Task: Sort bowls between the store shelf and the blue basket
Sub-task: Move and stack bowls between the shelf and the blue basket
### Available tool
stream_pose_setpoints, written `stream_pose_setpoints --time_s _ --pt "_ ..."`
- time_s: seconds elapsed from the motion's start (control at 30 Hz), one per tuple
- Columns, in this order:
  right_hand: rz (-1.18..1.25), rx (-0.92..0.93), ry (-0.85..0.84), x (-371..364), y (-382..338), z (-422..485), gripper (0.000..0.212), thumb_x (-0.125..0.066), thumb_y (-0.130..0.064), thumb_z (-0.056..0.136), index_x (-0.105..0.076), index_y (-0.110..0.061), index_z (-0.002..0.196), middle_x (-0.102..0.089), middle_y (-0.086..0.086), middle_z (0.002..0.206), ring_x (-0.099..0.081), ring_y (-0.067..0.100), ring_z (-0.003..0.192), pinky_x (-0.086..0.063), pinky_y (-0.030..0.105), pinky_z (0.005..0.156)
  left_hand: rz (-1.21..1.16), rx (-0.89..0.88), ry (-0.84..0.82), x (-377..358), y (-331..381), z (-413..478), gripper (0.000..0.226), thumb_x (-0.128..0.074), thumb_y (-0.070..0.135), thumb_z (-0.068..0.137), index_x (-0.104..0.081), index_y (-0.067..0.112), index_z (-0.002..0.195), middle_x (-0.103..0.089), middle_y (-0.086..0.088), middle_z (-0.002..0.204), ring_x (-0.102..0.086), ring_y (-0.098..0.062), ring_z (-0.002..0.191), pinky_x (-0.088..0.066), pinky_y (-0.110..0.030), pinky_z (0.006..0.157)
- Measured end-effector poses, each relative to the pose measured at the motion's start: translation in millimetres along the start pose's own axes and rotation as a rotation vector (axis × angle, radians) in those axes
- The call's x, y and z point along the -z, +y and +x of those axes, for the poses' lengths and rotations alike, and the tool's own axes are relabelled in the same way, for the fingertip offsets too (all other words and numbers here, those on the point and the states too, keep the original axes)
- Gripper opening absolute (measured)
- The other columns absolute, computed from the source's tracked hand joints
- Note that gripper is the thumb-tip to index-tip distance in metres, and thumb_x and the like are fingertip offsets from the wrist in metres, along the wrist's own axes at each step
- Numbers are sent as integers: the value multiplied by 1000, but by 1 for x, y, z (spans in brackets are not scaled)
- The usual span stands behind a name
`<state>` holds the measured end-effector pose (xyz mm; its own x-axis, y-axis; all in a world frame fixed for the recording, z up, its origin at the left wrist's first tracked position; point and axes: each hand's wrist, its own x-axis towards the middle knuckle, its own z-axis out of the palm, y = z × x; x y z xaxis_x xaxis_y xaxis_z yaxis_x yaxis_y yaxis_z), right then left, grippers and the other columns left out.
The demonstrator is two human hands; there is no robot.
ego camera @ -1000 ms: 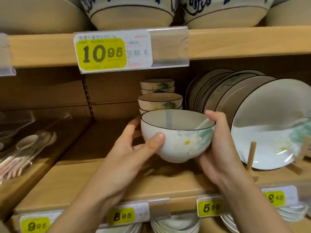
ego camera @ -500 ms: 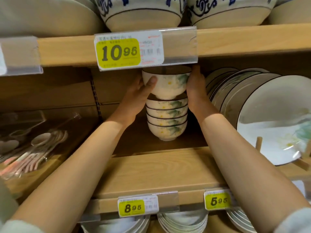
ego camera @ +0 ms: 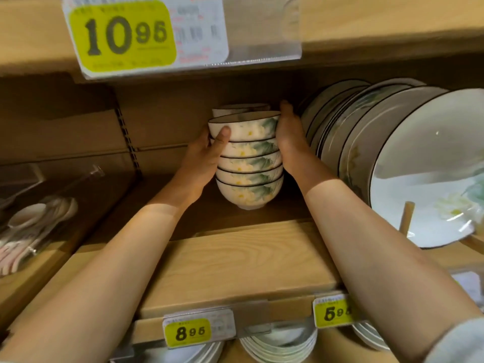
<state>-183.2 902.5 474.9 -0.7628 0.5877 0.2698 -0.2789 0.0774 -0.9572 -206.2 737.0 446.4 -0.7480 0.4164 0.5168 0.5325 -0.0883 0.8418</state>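
The person stands close to the wooden store shelf (ego camera: 235, 260) with both arms reaching in, and the bowl in hand is at its place: the top bowl (ego camera: 246, 125), white with a dark rim and a green-and-yellow flower pattern, sits nested on a stack (ego camera: 250, 176) of four matching bowls that stands upright toward the back of the shelf. The left hand (ego camera: 203, 158) grips this top bowl, its thumb (ego camera: 222, 134) pressed on the near wall and its fingers wrapped round the left side, where they are hidden. The right hand (ego camera: 289, 137) lies flat against the right wall of the upper bowls, fingers stretched toward the back, steadying rather than clutching. Neither hand has let go, so this placement looks all but finished, with only the release and withdrawal left. A second, lower group of bowls (ego camera: 241, 108) shows just behind the stack. A row of plates (ego camera: 392, 153) leans just beside the right hand, near enough to be knocked when that arm pulls out. Spoons (ego camera: 34, 218) lie in a clear tray at the far left, and yellow price tags (ego camera: 187, 332) hang from the shelf edge. The blue basket is out of view, so how many bowls remain to be sorted cannot be judged from here.
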Motion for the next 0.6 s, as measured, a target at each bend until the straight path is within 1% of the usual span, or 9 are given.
stream_pose_setpoints --time_s 0.1,0.2,0.27,0.37,0.43,0.5,0.57,0.6 --pt "-2 -18 -2 0 3 1 51 -29 -45 101 -56 -14 132 -60 12 131 -55 27 120 -39 38 107 -24 5 -18 2 -5 1 42 -50 37 98 -49 19 136 -63 6 128 -60 -1 115 -47 -17 90" --pt "17 -18 4 -1 5 1 50 -31 -45 101 -58 -14 128 -63 11 127 -58 27 115 -41 38 105 -47 7 -34 3 -8 1 39 -49 36 99 -50 21 134 -64 8 126 -59 -2 117 -47 -17 91" --pt "29 -13 0 -1 6 0 49 -31 -44 101 -61 -13 124 -65 12 123 -59 27 111 -43 38 103 -62 10 -42 3 -10 1 35 -49 36 99 -50 24 132 -64 8 126 -59 -4 118 -47 -18 91" --pt "36 -18 6 -1 8 -1 45 -31 -42 101 -64 -14 113 -66 13 117 -60 28 107 -45 41 101 -54 11 -36 1 -11 1 35 -47 38 99 -49 27 132 -63 8 128 -59 -5 118 -46 -24 96" --pt "35 -14 16 -1 9 -1 46 -30 -41 101 -63 -13 115 -65 14 118 -60 29 109 -44 41 102 -21 16 -31 -1 -11 1 38 -44 40 100 -46 27 135 -63 8 128 -60 -3 116 -47 -24 96" --pt "40 -13 24 -1 9 -1 47 -29 -41 102 -63 -13 119 -64 15 122 -58 30 112 -43 40 103 34 6 -31 -2 -12 1 41 -39 42 101 -43 25 139 -62 9 126 -60 1 113 -49 -19 92" --pt "40 -16 23 -1 8 -3 48 -28 -42 102 -61 -13 122 -63 14 124 -57 29 115 -42 38 104 95 6 -32 -3 -13 0 47 -34 44 102 -39 21 143 -60 7 129 -59 1 113 -50 -19 94" --pt "40 -18 19 -1 8 -3 48 -28 -43 102 -61 -14 123 -62 14 125 -57 28 116 -41 38 105 115 4 -27 -4 -13 0 49 -32 45 102 -38 20 144 -60 7 128 -59 3 112 -50 -17 92"
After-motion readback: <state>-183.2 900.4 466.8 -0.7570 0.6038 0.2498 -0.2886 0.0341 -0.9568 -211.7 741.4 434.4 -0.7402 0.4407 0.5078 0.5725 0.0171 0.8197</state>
